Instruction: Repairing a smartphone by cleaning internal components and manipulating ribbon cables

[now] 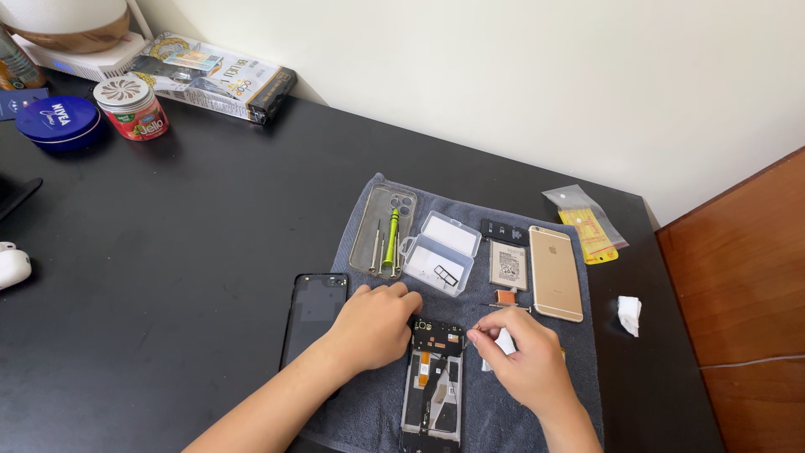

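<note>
Grey towel [360,403]: left hand [375,325] curled on opened phone [433,382], right hand [521,356] pinching small part.

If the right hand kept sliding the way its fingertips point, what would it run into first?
The right hand points left, toward the top of the opened phone frame on the grey cloth. It would likely meet that frame's upper edge first, then the left hand holding it. Height above the frame is unclear.
</note>
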